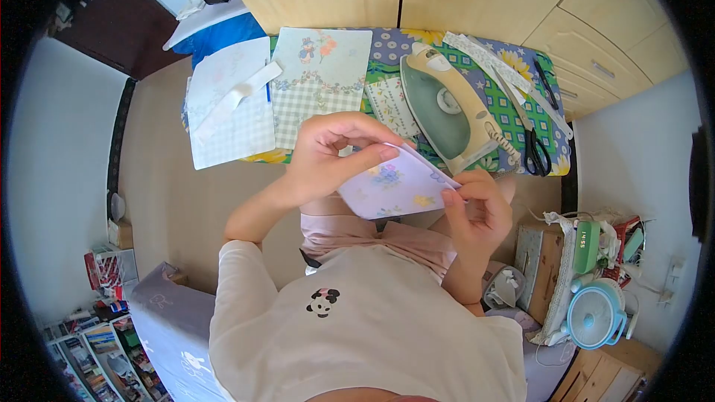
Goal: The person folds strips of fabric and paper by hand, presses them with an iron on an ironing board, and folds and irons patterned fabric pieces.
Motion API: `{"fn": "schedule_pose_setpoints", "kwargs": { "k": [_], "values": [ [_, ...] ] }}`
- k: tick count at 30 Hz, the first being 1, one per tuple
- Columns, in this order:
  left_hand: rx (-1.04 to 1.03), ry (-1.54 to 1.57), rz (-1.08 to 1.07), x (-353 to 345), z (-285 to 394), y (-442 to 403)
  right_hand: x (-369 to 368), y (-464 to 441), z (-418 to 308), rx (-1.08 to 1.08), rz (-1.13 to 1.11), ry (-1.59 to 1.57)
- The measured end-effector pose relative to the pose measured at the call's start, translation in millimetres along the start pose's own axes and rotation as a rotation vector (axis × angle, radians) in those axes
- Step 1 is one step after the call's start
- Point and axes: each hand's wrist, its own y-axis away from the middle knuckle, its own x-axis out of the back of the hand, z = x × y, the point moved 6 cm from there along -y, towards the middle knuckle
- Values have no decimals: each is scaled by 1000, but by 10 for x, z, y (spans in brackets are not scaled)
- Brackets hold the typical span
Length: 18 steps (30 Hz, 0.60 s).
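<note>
A folded lavender cloth (pixel 395 184) with small flower prints hangs between my two hands, above my lap. My left hand (pixel 339 150) pinches its upper left corner between thumb and fingers. At the cloth's right end, my right hand (pixel 477 208) grips the edge with thumb and fingertips. Beyond the cloth an iron (pixel 447 108) lies on the patterned table cover (pixel 387 43). Next to the iron is a small printed fabric piece (pixel 392 106), partly hidden by the iron.
Two fabric pieces, a checked floral one (pixel 320 78) and a pale one (pixel 223 119) under a white strip (pixel 237 97), lie at the left. Black-handled scissors (pixel 536 152) lie right of the iron. A small fan (pixel 594 316) stands lower right.
</note>
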Motion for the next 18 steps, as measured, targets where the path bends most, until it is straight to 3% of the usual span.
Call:
{"fn": "schedule_pose_setpoints", "kwargs": {
  "k": [4, 9, 12, 18],
  "values": [
    [-48, 10, -12, -41, 31, 13, 24, 11, -20, 35, 46, -8],
    [120, 57, 77, -27, 16, 27, 20, 15, -51, 46, 44, -9],
    [44, 38, 28, -38, 22, 27, 23, 20, -56, 62, 57, -2],
    [117, 44, 37, -31, -17, 13, 29, 26, -47, 84, 64, -6]
  ]
}}
